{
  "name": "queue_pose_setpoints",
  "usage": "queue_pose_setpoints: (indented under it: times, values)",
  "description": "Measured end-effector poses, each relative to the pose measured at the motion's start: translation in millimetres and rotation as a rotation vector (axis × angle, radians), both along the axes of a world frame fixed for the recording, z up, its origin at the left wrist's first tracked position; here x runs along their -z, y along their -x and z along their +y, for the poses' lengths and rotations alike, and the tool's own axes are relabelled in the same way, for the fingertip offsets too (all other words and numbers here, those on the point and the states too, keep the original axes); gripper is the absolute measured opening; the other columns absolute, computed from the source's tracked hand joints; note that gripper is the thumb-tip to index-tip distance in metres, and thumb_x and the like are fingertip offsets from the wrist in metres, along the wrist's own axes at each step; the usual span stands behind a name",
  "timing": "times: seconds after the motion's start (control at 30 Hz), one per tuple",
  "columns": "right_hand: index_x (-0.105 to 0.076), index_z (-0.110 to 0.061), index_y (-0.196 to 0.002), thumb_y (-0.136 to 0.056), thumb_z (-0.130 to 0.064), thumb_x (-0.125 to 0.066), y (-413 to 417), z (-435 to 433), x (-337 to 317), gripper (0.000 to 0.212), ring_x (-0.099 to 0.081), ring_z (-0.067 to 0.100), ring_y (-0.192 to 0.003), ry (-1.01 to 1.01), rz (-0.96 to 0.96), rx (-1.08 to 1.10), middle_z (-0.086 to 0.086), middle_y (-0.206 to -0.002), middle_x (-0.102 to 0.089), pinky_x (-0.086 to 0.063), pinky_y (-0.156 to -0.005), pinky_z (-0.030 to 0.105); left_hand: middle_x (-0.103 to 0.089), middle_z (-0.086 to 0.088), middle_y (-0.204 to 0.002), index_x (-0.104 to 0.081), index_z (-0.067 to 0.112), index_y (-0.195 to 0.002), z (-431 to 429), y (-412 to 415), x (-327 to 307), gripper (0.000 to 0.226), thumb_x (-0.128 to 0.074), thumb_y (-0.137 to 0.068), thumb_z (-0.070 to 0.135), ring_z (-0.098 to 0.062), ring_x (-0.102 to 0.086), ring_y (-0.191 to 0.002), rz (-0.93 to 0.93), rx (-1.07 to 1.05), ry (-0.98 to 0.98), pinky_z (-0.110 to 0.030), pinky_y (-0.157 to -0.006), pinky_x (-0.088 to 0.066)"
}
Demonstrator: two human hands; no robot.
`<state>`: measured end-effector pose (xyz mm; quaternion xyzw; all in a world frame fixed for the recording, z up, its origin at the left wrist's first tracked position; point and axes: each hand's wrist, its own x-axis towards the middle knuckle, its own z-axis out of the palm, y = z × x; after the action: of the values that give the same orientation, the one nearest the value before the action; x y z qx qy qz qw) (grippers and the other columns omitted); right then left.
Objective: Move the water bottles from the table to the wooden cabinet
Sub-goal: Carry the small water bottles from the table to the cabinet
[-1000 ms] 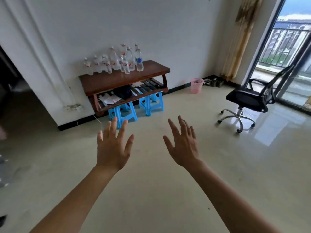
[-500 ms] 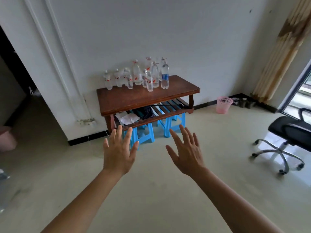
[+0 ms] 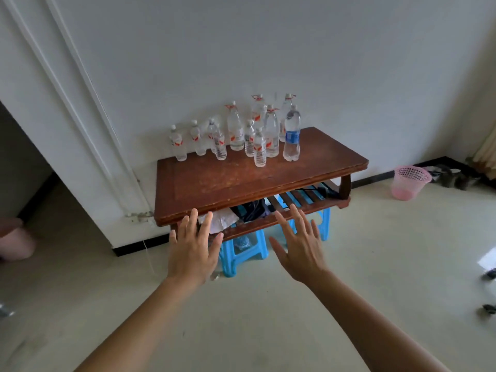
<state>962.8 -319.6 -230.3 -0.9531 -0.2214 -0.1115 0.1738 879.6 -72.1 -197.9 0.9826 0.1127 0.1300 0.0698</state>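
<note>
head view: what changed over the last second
The person has moved closer to the wooden table, which now looks larger and sits mid-frame; the office chair's seat has slid out of view on the right. Nothing was taken hold of or let go. The left hand and right hand stay open and held out, holding nothing, and the water bottles all stand on the tabletop as before.

Looks like a plain home room: white wall (image 3: 295,49), floor (image 3: 349,264), wooden worktop (image 3: 241,183), blue stools (image 3: 241,253), pink wastebasket (image 3: 409,182), curtain (image 3: 487,154).
</note>
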Motion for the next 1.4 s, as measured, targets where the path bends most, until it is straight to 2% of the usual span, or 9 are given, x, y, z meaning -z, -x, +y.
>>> queue_pose_setpoints:
  times: [0.13,0.27,0.4,0.67,0.83,1.1,1.23,1.33,1.4]
  values:
    - [-0.027,-0.029,-0.157,-0.101,-0.063,-0.024,-100.4,38.9,-22.0,0.065,-0.024,0.035,-0.151,0.044,-0.015,-0.068,0.013,-0.166,-0.019,-0.02,-0.122,0.056,-0.036,-0.019,-0.158,-0.042,0.019,-0.152,34.9,-75.2,-19.2,0.067,-0.025,-0.1,0.057,-0.041,-0.038,-0.142,-0.033,-0.061,-0.022,-0.065,-0.108,-0.036]
    - [-0.023,-0.032,-0.157,-0.099,-0.065,-0.02,-185.8,89.8,-39.3,0.067,-0.021,0.035,-0.152,0.042,-0.007,-0.132,0.011,-0.167,-0.016,-0.018,-0.122,0.055,-0.035,-0.019,-0.159,-0.04,0.019,-0.153,75.9,-145.4,-23.4,0.069,-0.023,-0.1,0.059,-0.041,-0.037,-0.143,-0.033,-0.124,-0.032,-0.064,-0.109,-0.036]
    - [-0.026,-0.031,-0.157,-0.1,-0.063,-0.026,-254.5,135.4,-37.0,0.065,-0.024,0.035,-0.151,0.029,-0.03,-0.169,0.012,-0.166,-0.017,-0.022,-0.122,0.057,-0.031,-0.018,-0.161,-0.035,0.021,-0.155,115.4,-213.4,-12.4,0.071,-0.019,-0.1,0.062,-0.039,-0.034,-0.146,-0.032,-0.157,-0.005,-0.063,-0.112,-0.035]
    - [-0.017,-0.031,-0.16,-0.099,-0.062,-0.038,-415.3,251.1,-15.7,0.072,-0.022,0.034,-0.151,0.023,0.01,-0.138,0.012,-0.168,-0.01,-0.019,-0.123,0.053,-0.025,-0.016,-0.164,-0.03,0.022,-0.157,225.5,-384.7,3.7,0.073,-0.016,-0.099,0.063,-0.036,-0.029,-0.148,-0.014,-0.156,0.046,-0.061,-0.114,-0.033]
    - [-0.011,-0.032,-0.16,-0.098,-0.061,-0.042,-496.1,309.2,-13.1,0.075,-0.02,0.033,-0.152,0.005,0.049,-0.093,0.011,-0.168,-0.007,-0.017,-0.124,0.052,-0.027,-0.018,-0.162,-0.031,0.02,-0.156,282.2,-475.7,5.0,0.072,-0.02,-0.099,0.061,-0.039,-0.034,-0.145,0.028,-0.122,0.057,-0.062,-0.11,-0.037]
    - [0.005,-0.037,-0.159,-0.097,-0.06,-0.047,-598.4,356.0,18.6,0.084,-0.017,0.035,-0.153,-0.033,0.156,-0.106,0.011,-0.169,-0.001,-0.021,-0.124,0.052,-0.023,-0.02,-0.163,-0.023,0.021,-0.159,326.6,-560.9,41.7,0.069,-0.026,-0.101,0.058,-0.04,-0.031,-0.146,0.108,-0.161,0.092,-0.06,-0.112,-0.037]
    - [0.007,-0.037,-0.158,-0.095,-0.06,-0.054,-656.4,385.5,35.3,0.091,-0.019,0.039,-0.152,-0.138,0.254,-0.158,0.012,-0.168,0.005,-0.028,-0.119,0.053,-0.025,-0.022,-0.162,-0.023,0.022,-0.159,340.4,-586.3,54.2,0.073,-0.025,-0.098,0.061,-0.042,-0.033,-0.145,0.135,-0.251,0.115,-0.059,-0.111,-0.038]
    - [0.017,-0.04,-0.155,-0.093,-0.059,-0.058,-694.2,409.2,55.1,0.1,-0.012,0.037,-0.154,-0.252,0.326,-0.141,0.01,-0.168,0.008,-0.03,-0.119,0.053,-0.02,-0.021,-0.164,-0.016,0.023,-0.16,353.7,-603.9,61.8,0.073,-0.032,-0.099,0.059,-0.041,-0.03,-0.147,0.187,-0.307,0.116,-0.057,-0.114,-0.035]
    - [0.022,-0.04,-0.154,-0.09,-0.055,-0.065,-713.4,425.5,71.7,0.109,-0.014,0.039,-0.153,-0.326,0.317,-0.128,0.014,-0.168,0.007,-0.036,-0.115,0.053,-0.016,-0.02,-0.165,-0.013,0.024,-0.161,361.3,-613.5,69.1,0.075,-0.036,-0.099,0.059,-0.039,-0.027,-0.149,0.182,-0.35,0.127,-0.057,-0.115,-0.033]
